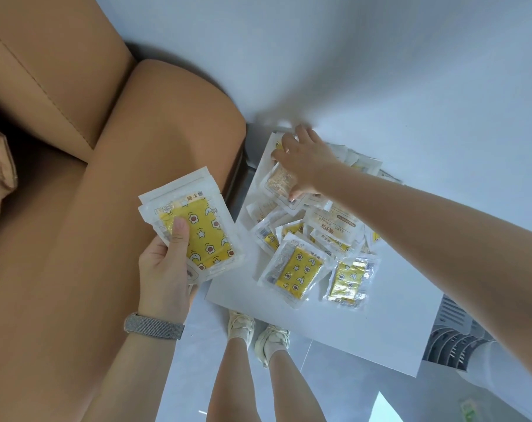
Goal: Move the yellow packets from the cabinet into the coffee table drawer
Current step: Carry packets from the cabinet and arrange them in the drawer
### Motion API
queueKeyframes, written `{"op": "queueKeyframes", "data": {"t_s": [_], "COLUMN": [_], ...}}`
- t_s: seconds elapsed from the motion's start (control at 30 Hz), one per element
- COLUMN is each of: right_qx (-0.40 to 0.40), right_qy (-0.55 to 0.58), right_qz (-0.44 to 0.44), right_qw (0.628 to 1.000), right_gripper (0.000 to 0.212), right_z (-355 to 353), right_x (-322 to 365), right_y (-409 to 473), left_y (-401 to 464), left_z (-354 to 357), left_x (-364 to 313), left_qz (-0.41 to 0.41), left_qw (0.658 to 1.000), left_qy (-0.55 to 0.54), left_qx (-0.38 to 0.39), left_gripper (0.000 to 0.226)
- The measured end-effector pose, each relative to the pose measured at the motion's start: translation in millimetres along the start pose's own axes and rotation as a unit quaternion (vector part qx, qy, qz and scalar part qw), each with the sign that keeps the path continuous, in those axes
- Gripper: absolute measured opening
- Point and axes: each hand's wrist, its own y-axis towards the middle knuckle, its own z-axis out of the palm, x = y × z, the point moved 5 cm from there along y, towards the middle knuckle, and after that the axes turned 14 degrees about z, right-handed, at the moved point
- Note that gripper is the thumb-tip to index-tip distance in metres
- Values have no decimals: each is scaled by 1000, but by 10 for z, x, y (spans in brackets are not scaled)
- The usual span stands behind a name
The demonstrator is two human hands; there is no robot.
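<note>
The left hand (164, 269) grips a small stack of yellow packets (197, 229) over the brown sofa (76, 178), thumb pressed on the top one. The right hand (301, 162) reaches with fingers spread onto a loose pile of packets (307, 239) near the far left corner of the white tabletop (365, 330), touching a pale packet (281, 181).

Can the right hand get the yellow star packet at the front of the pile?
Probably yes. The right hand rests on packets at the pile's far side, and the yellow star packet lies on top, uncovered, with nothing between them. The left hand is busy holding a stack of packets.
</note>
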Motion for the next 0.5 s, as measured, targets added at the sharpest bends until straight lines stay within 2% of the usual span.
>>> {"op": "queueKeyframes", "data": {"t_s": [0.17,0.37,0.5], "right_qx": [4,40,49], "right_qy": [18,83,69], "right_qz": [-15,18,10], "right_qw": [1000,996,996], "right_gripper": [90,63,54], "right_z": [-37,-98,-131], "right_x": [-52,-170,-199], "right_y": [-98,-184,-228], "left_y": [0,38,75], "left_z": [8,18,68], "left_x": [89,168,164], "left_qz": [-11,-31,-32], "left_qw": [1000,999,999], "left_qy": [10,29,31], "left_qx": [3,5,12], "left_gripper": [18,17,16]}}
